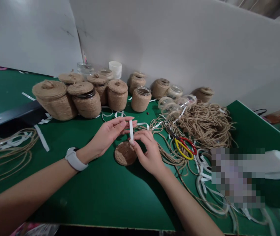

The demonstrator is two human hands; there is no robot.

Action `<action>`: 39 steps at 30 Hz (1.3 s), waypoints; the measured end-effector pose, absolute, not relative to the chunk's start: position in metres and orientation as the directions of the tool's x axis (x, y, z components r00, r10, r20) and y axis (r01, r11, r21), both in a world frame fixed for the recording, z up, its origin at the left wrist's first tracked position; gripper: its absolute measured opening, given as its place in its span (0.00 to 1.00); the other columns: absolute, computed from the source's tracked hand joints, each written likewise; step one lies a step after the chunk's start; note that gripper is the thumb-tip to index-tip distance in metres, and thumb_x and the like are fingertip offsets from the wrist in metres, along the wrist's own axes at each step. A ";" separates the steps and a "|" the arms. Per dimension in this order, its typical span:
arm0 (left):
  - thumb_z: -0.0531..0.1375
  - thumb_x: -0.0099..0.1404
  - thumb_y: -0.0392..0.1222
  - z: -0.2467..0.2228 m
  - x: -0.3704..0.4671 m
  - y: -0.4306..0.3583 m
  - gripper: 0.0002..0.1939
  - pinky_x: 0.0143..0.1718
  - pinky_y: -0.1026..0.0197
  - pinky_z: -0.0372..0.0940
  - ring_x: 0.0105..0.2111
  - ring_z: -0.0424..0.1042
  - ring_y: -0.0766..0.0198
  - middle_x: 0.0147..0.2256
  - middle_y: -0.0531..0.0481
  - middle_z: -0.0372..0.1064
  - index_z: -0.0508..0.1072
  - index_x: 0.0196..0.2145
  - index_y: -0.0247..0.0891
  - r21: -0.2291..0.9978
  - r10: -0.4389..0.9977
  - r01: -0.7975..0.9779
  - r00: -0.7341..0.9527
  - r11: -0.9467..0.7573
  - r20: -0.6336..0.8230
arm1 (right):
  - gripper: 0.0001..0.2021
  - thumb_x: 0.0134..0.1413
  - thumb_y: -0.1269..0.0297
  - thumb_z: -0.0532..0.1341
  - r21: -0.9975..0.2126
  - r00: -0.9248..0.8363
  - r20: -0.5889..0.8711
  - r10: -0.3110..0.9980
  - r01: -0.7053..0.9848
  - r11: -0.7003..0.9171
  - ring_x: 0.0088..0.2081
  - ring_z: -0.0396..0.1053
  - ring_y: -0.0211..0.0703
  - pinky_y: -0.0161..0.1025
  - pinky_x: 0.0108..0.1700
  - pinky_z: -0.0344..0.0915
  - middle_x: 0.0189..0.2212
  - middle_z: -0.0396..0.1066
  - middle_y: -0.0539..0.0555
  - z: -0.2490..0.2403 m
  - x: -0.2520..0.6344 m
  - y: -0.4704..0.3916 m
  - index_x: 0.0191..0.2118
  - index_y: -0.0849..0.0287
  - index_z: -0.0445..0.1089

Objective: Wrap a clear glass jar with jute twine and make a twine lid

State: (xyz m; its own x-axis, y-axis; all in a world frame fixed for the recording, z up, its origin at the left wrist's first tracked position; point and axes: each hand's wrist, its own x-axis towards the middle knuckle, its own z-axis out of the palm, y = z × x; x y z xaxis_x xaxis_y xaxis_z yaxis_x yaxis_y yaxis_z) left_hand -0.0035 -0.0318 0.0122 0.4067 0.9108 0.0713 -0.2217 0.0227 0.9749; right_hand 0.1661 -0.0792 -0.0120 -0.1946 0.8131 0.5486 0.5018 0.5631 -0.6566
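A short white tape strip [131,130] stretches between my two hands above the green table. My left hand [112,131], with a pale watch on the wrist, has its upper end at the fingertips. At the lower end, my right hand [148,150] pinches it between thumb and forefinger. Just below lies a round coiled jute disc [125,154], flat on the table and partly hidden by the right hand's fingers. Loose jute cord [169,157] runs beside the right hand.
Several jute-wrapped jars [87,105] stand along the back, some with lids. Clear plastic domes [170,109] and a large jute heap [204,124] are right, near red-and-yellow scissors [185,149]. A dark box [14,119] stands left. White cups [115,69] are stacked behind.
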 end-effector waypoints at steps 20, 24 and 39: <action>0.64 0.60 0.46 0.002 0.000 -0.032 0.28 0.47 0.55 0.68 0.49 0.71 0.56 0.47 0.42 0.71 0.63 0.55 0.39 0.966 0.895 0.073 0.398 -0.249 0.201 | 0.07 0.65 0.65 0.53 -0.489 -0.102 0.592 0.800 0.743 0.456 0.41 0.67 0.47 0.46 0.47 0.58 0.36 0.74 0.54 -0.020 0.165 -0.077 0.40 0.55 0.68; 0.64 0.59 0.47 0.001 0.000 -0.032 0.28 0.41 0.59 0.68 0.44 0.72 0.58 0.42 0.45 0.70 0.61 0.54 0.39 0.964 0.910 0.096 0.365 -0.247 0.197 | 0.06 0.65 0.63 0.55 -0.468 -0.108 0.574 0.812 0.770 0.433 0.42 0.67 0.47 0.49 0.50 0.54 0.37 0.75 0.54 -0.021 0.167 -0.075 0.41 0.55 0.69; 0.51 0.71 0.49 0.002 -0.005 -0.033 0.15 0.40 0.59 0.66 0.38 0.72 0.62 0.37 0.49 0.72 0.74 0.38 0.39 0.792 0.825 0.339 0.457 -0.508 0.333 | 0.09 0.65 0.65 0.56 -0.354 -0.114 0.627 0.771 0.839 0.413 0.36 0.66 0.43 0.44 0.47 0.57 0.29 0.72 0.52 -0.024 0.171 -0.073 0.36 0.58 0.72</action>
